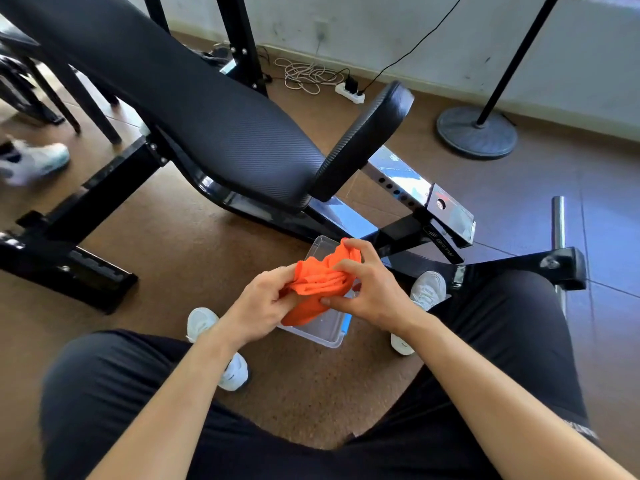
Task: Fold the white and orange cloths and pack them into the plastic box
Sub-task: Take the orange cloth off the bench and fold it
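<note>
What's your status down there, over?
Bunched orange cloth gripped by left hand and right hand. Held over plastic box on floor. No white cloth in sight. Nothing blocking the box.

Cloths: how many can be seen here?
1: the orange cloth, bunched between the left hand and the right hand over the box. No white one shows; it may be hidden under the orange cloth or the hands.

The orange cloth (317, 289), the left hand (263, 303) and the right hand (367, 289) are covering most of the plastic box (322, 335), so its inside is not showing. At nine o'clock a white shoe (34, 162) is looking blurred, and the picture edge is cutting it.
</note>
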{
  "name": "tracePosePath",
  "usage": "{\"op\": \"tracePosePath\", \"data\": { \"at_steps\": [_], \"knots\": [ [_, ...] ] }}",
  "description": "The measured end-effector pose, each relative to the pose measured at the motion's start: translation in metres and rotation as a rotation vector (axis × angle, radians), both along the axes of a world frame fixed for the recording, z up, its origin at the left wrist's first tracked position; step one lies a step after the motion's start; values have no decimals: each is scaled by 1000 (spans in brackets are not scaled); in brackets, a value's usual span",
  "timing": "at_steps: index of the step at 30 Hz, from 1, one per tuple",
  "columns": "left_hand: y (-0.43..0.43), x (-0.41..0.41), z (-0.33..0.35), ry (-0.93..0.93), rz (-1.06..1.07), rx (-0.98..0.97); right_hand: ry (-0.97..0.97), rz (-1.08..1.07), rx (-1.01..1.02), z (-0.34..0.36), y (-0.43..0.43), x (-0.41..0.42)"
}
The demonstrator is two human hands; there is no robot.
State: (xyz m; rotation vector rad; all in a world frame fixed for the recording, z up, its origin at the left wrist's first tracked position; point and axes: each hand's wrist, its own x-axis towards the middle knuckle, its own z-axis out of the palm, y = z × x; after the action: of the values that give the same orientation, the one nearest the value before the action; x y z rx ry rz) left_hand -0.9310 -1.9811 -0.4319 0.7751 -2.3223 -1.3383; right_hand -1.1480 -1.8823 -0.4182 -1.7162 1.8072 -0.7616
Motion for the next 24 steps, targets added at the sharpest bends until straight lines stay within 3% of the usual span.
{"op": "tracePosePath", "data": {
  "at_steps": [5,8,14,19,22,24],
  "knots": [
    [3,-4,6,41,147,17,-22,-51,-225,-3,-2,6],
    [4,-7,3,40,254,-71,-31,-73,-267,-3,-4,10],
    [13,-20,6,32,414,-280,-46,-119,-254,-2,-3,22],
    [17,-20,8,58,543,-435,-153,-309,-178,-5,-6,21],
    [28,-18,13,53,496,-682,-230,-451,-146,-4,-6,14],
    [38,-20,12,8,398,-742,-278,-524,-131,0,-6,12]
  ]
}}
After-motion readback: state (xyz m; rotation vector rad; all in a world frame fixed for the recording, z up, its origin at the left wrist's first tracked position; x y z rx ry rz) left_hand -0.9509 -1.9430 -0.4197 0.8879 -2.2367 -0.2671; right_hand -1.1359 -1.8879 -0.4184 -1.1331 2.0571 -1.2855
